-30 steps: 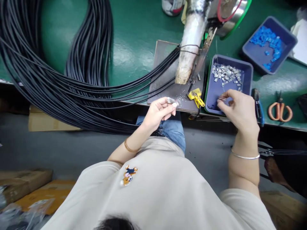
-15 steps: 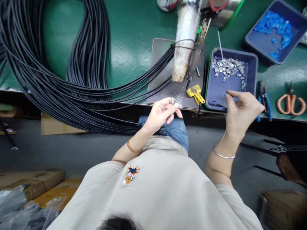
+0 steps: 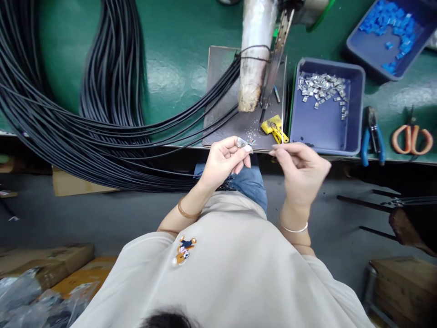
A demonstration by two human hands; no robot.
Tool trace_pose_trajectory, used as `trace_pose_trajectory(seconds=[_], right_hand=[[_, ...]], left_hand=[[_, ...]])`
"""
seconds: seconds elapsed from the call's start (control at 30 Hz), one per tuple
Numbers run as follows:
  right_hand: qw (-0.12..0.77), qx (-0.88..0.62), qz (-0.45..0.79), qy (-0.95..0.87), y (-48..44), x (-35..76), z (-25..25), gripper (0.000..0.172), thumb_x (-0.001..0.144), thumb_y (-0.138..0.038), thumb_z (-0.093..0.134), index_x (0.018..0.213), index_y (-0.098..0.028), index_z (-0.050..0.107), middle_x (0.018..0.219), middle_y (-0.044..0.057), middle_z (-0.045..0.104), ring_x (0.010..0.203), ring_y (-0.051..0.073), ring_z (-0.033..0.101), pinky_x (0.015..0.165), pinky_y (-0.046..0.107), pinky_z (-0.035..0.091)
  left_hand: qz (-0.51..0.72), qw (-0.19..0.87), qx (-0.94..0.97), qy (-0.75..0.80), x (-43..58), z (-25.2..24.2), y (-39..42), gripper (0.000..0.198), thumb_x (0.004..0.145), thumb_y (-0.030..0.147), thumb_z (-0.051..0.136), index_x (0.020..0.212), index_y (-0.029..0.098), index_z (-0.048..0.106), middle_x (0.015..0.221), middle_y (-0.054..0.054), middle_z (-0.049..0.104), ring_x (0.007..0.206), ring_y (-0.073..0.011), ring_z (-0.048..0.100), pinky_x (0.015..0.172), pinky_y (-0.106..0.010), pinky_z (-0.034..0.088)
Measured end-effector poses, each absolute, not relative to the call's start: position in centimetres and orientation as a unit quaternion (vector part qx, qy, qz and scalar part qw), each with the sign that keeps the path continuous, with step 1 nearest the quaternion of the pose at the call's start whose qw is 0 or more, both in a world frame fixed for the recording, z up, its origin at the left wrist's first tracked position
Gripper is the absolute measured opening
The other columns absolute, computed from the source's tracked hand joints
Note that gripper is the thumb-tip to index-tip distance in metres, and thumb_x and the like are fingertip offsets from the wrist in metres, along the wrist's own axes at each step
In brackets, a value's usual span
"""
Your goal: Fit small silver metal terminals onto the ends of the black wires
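Observation:
My left hand [image 3: 227,159] is closed around a cable end [image 3: 243,144] with small coloured wires sticking out, near the front edge of a grey board [image 3: 223,130]. To its right, my right hand [image 3: 300,171] pinches the lower end of a thin pale strip [image 3: 282,123] that stretches upward. The two hands are apart. Just above the gap between them lies a yellow tool [image 3: 274,127] on the board. A bundle of black cables [image 3: 136,132] sweeps in from the left, some running under a wrapped white cylinder [image 3: 254,59].
Right of the board stands a blue-grey tray [image 3: 327,141] with small metal parts [image 3: 319,89]. Behind it is another tray [image 3: 373,52] with blue pieces [image 3: 399,29]. Blue-handled pliers [image 3: 373,139] and orange-handled scissors [image 3: 412,136] lie at the right. Cardboard boxes [image 3: 71,259] are on the floor.
My right hand has moved left from the tray to beside the yellow tool, bringing the pale strip along. My left hand keeps its hold on the cable end. The view has shifted slightly.

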State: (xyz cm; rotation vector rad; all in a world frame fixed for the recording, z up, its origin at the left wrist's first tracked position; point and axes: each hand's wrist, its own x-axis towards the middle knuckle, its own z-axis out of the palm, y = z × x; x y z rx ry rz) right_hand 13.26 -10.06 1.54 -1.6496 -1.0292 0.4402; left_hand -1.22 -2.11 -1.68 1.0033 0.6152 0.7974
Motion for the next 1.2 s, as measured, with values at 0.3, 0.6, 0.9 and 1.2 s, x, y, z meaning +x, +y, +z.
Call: trace_pose_trajectory(seconds=[0.3,0.6,0.9,1.2], right_hand=[[0.510,-0.673,0.229,-0.485,-8.5,12.3,0.2,0.020,0.094,-0.036,0.054,0.086,-0.023,0.067,0.087,0.002,0.071,0.080,0.015,0.069,0.072,0.030,0.055],[0.485,-0.686,0.220,-0.496,-8.5,12.1,0.3,0.021,0.092,-0.037,0.058,0.080,-0.022,0.067,0.077,0.000,0.067,0.065,0.011,0.058,0.058,0.027,0.042],[0.421,-0.711,0.132,-0.548,-8.4,12.2,0.6,0.031,0.092,-0.044,0.057,0.072,-0.022,0.065,0.069,0.000,0.060,0.062,0.011,0.049,0.064,0.031,0.042],[0.457,-0.719,0.193,-0.487,-8.9,12.2,0.4,0.028,0.093,-0.049,0.053,0.091,-0.024,0.066,0.090,0.003,0.063,0.068,0.012,0.057,0.056,0.028,0.041]], left_hand=[[0.351,0.760,0.471,0.279,-1.3,-1.5,-2.2,0.033,0.083,0.043,0.071,0.075,0.014,0.058,0.059,0.001,0.066,0.034,-0.0011,0.045,0.034,-0.014,0.030],[0.341,0.762,0.475,0.277,-1.2,-1.5,-2.2,0.036,0.082,0.043,0.073,0.072,0.014,0.055,0.058,0.001,0.065,0.034,-0.0016,0.045,0.034,-0.015,0.030],[0.305,0.794,0.460,0.255,-1.5,-1.6,-1.8,0.036,0.079,0.046,0.076,0.075,0.015,0.058,0.057,0.000,0.064,0.036,-0.0015,0.040,0.037,-0.018,0.025],[0.406,0.732,0.472,0.277,-1.8,-2.3,-1.6,0.024,0.078,0.039,0.077,0.078,0.017,0.069,0.065,0.001,0.062,0.052,-0.0041,0.049,0.050,-0.018,0.037]])
